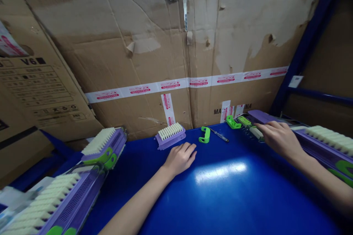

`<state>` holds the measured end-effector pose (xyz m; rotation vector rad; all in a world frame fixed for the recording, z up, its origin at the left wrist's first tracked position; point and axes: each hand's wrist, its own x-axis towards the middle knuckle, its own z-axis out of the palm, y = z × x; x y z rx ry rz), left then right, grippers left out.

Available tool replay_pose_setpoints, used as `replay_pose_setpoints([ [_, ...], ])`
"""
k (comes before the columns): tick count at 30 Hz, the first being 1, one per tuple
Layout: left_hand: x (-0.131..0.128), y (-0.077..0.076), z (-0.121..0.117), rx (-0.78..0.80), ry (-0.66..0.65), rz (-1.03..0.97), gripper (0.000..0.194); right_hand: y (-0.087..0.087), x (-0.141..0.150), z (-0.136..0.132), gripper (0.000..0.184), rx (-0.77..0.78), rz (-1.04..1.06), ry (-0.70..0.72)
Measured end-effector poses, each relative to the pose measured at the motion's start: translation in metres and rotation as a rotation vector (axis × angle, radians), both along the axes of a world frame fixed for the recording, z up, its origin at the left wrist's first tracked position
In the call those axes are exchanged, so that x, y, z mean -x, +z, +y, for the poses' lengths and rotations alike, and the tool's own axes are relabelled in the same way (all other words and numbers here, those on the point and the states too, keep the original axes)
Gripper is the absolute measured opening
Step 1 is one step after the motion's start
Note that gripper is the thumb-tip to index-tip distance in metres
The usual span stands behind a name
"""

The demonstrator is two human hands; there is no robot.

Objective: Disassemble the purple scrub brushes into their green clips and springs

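My left hand [179,158] rests on the blue tabletop with loosely bent fingers, slightly apart, and nothing visible in them. Just beyond it lies a purple brush-like head [171,136] with cream bristle rows facing up. To its right are a green U-shaped bracket [204,134] and a slim screwdriver-like tool [220,134]. At the back right, my right hand [278,137] reaches down with fingers closed over a group of small parts. A pale block [256,133] shows at its fingertips; what they grip is partly hidden. A green clip-like part [233,122] lies left of that hand.
Purple brush units with green ends [104,145] stand along the left edge, and a similar one [329,141] lies at the right. Tall cardboard sheets [143,58] wall off the back. A blue metal post [306,40] rises at the right.
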<state>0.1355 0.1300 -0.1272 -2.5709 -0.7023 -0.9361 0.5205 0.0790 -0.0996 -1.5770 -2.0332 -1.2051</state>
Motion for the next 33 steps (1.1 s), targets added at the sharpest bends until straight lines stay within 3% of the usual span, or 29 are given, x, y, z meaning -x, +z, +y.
replay_pose_setpoints([
  [12, 0.001, -0.001, 0.001, 0.015, 0.001, -0.016, 0.02, -0.013, -0.013, 0.008, 0.031, 0.157, 0.204, -0.065],
  [26, 0.0, -0.001, 0.001, 0.03, 0.016, -0.015, 0.022, -0.012, -0.007, 0.008, 0.029, 0.294, 0.079, -0.221],
  [33, 0.0, -0.003, 0.002, 0.034, 0.039, -0.011, 0.022, -0.007, 0.004, 0.011, 0.03, 0.181, 0.085, -0.163],
])
